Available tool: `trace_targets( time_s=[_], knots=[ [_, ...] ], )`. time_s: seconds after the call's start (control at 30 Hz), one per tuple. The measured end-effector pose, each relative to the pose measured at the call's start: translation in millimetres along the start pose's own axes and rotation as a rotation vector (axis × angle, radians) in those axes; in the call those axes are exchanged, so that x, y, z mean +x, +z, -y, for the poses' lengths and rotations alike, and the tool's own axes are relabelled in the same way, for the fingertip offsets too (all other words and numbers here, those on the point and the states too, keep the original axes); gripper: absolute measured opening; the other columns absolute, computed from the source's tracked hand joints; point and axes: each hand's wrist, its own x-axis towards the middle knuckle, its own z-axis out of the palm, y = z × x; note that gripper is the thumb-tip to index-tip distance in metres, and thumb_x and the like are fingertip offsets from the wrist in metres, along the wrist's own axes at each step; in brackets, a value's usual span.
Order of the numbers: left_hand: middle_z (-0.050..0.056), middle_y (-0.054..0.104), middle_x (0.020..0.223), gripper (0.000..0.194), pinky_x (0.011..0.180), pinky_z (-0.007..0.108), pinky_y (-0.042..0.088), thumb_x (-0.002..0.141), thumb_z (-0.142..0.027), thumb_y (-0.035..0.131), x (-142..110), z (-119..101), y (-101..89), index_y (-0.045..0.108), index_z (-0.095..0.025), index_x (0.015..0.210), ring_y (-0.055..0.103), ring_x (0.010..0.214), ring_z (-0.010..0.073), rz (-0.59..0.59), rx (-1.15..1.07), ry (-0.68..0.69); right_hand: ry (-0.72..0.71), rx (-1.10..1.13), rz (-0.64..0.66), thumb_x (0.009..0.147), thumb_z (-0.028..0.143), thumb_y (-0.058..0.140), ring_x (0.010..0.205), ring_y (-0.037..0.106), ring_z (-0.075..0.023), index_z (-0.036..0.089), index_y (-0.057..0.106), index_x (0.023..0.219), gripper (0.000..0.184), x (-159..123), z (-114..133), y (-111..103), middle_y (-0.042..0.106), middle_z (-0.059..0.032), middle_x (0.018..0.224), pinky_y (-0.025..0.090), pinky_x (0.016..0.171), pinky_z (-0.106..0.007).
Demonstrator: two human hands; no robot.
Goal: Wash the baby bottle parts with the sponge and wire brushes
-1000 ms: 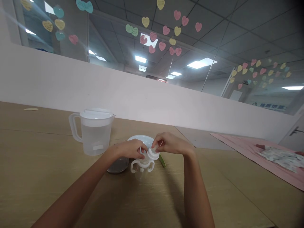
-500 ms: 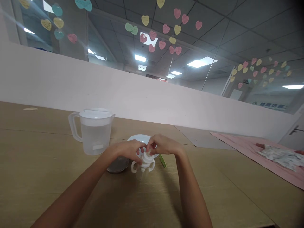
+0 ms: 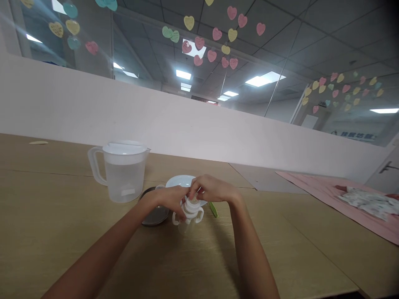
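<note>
Two half-curled hands [image 3: 173, 197] [image 3: 210, 188] hold the bottle's [image 3: 187, 228] white top [image 3: 190, 207].

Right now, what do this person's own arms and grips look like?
The left forearm and right forearm are bare, with no sleeve, watch or bracelet in view. The left grip and right grip are ordinary ungloved human hands, too small here to rule out rings. No cables show.
</note>
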Motion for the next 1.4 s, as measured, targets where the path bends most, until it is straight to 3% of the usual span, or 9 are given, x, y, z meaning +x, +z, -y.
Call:
trace_targets(
  time_s=[0.2,0.53,0.63,0.8,1.07,1.2,1.4],
  knots=[
    [-0.001,0.061,0.079,0.037,0.056,0.021,0.040,0.051,-0.036,0.070,4.1,6.0,5.1,0.058,-0.017,0.081,0.056,0.073,0.0166,0.039,-0.048,0.002,-0.059,0.005,0.018,0.061,-0.005,0.042,0.074,0.058,-0.0120,0.017,0.070,0.073,0.038,3.1,3.8,1.8,0.067,-0.0016,0.085,0.043,0.064,-0.019],
    [0.000,0.063,0.080,0.037,0.057,0.022,0.040,0.050,-0.034,0.072,3.2,5.9,5.2,0.059,-0.017,0.080,0.057,0.073,0.0173,0.031,-0.059,-0.007,0.129,-0.099,0.000,0.059,-0.003,0.047,0.070,0.057,-0.0121,0.014,0.069,0.069,0.030,8.5,10.7,6.9,0.066,-0.0027,0.075,0.040,0.059,-0.017],
    [0.000,0.063,0.078,0.035,0.056,0.022,0.040,0.051,-0.035,0.071,1.6,4.4,4.0,0.059,-0.017,0.079,0.057,0.072,0.0172,0.051,-0.073,-0.022,0.159,-0.095,0.009,0.059,-0.001,0.049,0.064,0.056,-0.0103,0.014,0.068,0.074,0.029,5.9,14.6,5.4,0.065,-0.0017,0.073,0.039,0.051,-0.015],
    [0.000,0.064,0.083,0.039,0.060,0.022,0.041,0.052,-0.032,0.071,1.6,4.0,3.6,0.059,-0.017,0.086,0.058,0.076,0.0175,0.067,-0.094,-0.002,0.266,-0.049,-0.015,0.060,0.005,0.052,0.046,0.052,-0.0067,0.014,0.062,0.077,0.022,4.7,16.8,5.8,0.060,-0.0007,0.069,0.036,0.038,-0.014],
    [0.000,0.063,0.091,0.051,0.064,0.022,0.042,0.052,-0.032,0.071,2.4,2.8,3.7,0.055,-0.019,0.097,0.058,0.081,0.0183,0.063,-0.079,-0.006,0.308,-0.030,-0.029,0.060,0.004,0.053,0.053,0.058,-0.0104,0.013,0.060,0.067,0.013,3.9,17.5,4.8,0.062,-0.0030,0.066,0.039,0.040,-0.014],
    [0.000,0.062,0.093,0.052,0.063,0.022,0.041,0.052,-0.031,0.071,1.0,0.2,1.7,0.053,-0.020,0.100,0.058,0.080,0.0177,0.068,-0.062,-0.027,0.353,-0.042,-0.022,0.066,0.009,0.054,0.047,0.057,-0.0106,0.011,0.060,0.065,0.006,2.8,21.2,4.0,0.062,-0.0048,0.058,0.039,0.040,-0.015],
    [-0.001,0.060,0.096,0.058,0.065,0.022,0.040,0.052,-0.032,0.070,1.1,1.3,2.5,0.050,-0.023,0.106,0.055,0.085,0.0173,0.036,-0.029,-0.009,0.408,-0.112,-0.008,0.073,0.032,0.058,0.042,0.055,-0.0115,0.012,0.055,0.053,0.029,6.3,21.0,4.0,0.061,-0.0075,0.052,0.039,0.041,-0.018]
  ],
)
